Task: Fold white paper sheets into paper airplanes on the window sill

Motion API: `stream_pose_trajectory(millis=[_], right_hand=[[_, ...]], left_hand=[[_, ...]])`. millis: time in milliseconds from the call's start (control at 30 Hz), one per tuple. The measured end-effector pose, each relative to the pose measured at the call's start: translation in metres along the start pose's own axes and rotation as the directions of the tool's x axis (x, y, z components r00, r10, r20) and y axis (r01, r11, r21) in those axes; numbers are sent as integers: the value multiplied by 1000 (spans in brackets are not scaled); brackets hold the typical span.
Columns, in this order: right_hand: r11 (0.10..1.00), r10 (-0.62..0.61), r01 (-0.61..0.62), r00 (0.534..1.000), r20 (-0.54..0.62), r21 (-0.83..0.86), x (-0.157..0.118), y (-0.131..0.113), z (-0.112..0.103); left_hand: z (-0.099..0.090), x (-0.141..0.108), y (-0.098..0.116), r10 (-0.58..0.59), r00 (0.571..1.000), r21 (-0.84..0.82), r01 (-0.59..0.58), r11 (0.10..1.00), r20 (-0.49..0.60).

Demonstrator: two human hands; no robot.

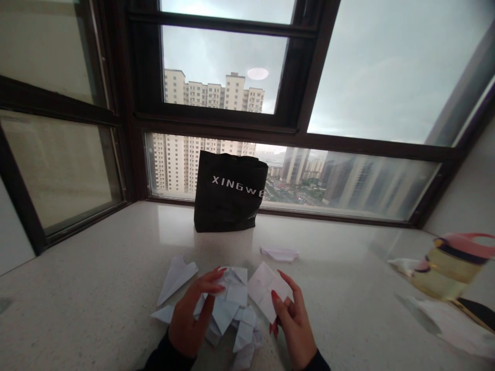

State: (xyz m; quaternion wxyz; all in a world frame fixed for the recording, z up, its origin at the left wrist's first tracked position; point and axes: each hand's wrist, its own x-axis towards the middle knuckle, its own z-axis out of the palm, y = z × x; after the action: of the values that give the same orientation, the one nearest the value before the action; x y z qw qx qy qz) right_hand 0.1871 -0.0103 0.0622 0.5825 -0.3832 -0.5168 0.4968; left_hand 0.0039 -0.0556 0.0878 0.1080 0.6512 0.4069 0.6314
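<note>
Right hand (294, 317) pinches folded square (263, 288), thumb on top. Left hand (193, 312) arches over paper pile (224, 312); can't tell finger grip.

Matt, creased paper on those folded pieces (266, 288), a smooth, glossy, stone-like sill (116, 288), a dull, clothlike bag (228, 211), and the bottle (441, 275) looks see-through plastic!

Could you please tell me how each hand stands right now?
Left hand: curled at folded paper; grip cannot be told.
Right hand: closed, holding a paper square.
</note>
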Motion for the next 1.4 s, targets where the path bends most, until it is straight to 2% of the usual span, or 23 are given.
stream_pose_trajectory(millis=[67,133,233,367,433,467,533,600,667,700,867,1067,1200,1300,1400], right_hand=[[1000,20,-20,998,63,-2,-1,1,0],[999,31,-29,990,134,-15,-2,0,1],[999,46,-44,965,257,-12,-6,-3,3],[998,51,-62,910,411,14,-12,-8,8],[999,45,-52,912,407,5,-13,-11,9],[999,41,-42,925,379,-6,-13,-12,9],[999,28,-18,951,308,-34,-12,-13,8],[998,20,-2,960,279,-66,-11,-14,7],[997,19,3,953,303,-75,-12,-12,7],[997,19,5,946,322,-75,-12,-11,7],[993,20,21,938,347,-112,-16,-5,11],[995,48,-14,928,369,-96,-18,-5,13],[986,72,-10,926,371,-166,-17,-2,10],[974,8,59,956,293,-219,-11,-4,5],[981,-113,126,989,95,-146,-3,-12,0]], left_hand=[[-4,-1,9,268,958,219,-285,933,104],[-5,-2,13,420,894,336,-448,828,158],[-1,-6,11,508,848,430,-518,739,150],[4,-13,3,494,842,491,-531,690,217],[4,-14,1,482,843,499,-532,684,238],[4,-15,1,467,858,492,-507,708,213],[4,-13,4,387,917,442,-386,809,93],[5,-11,8,232,973,346,-212,914,-17],[9,-9,12,77,996,262,-66,963,-33],[11,-10,13,13,1000,234,-12,972,-2],[19,-14,14,-175,974,141,155,978,141],[19,-15,10,-213,965,132,194,972,151],[17,-13,6,-295,943,59,289,956,153],[16,-9,1,-355,930,-101,364,926,95],[17,-7,-6,-447,893,-308,441,843,56]])
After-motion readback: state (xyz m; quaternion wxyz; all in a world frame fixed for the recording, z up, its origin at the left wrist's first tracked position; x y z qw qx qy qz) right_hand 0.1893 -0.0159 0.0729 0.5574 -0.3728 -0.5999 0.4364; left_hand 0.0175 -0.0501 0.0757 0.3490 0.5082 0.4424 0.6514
